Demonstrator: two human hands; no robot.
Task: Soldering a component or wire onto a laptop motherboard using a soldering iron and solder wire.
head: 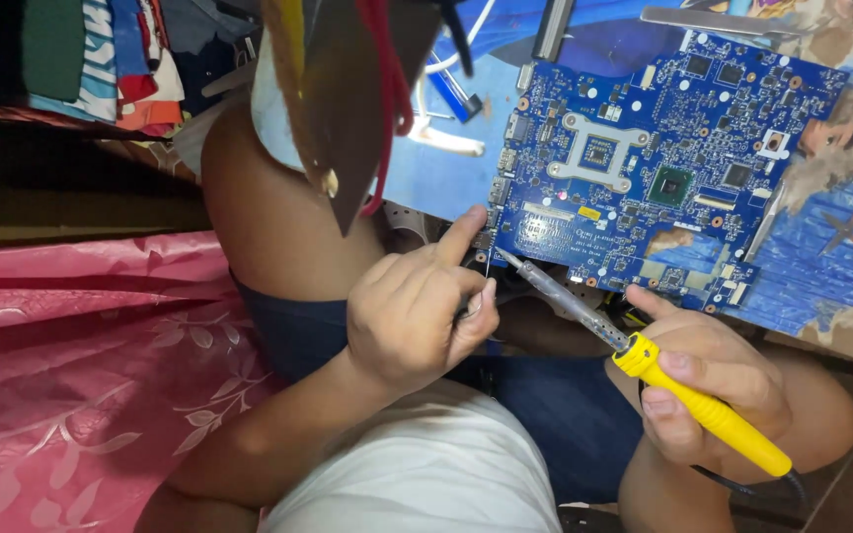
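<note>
Right hand (708,390) clamped round the yellow-handled iron (644,360) — tip at the lower left edge of the blue board (659,163). Left hand (417,306) curled beside it, thumb up against the board's corner, fingers pinching something thin, too small to tell. Board flat on the blue counter (446,168), above the knees.

Bright, even light falls on the blue circuit board (659,163) at the far right, its print sharp with small glints on the chips. The far left corner lies in deep shadow. The dangling dark object (348,109) nearest the camera is blurred.
</note>
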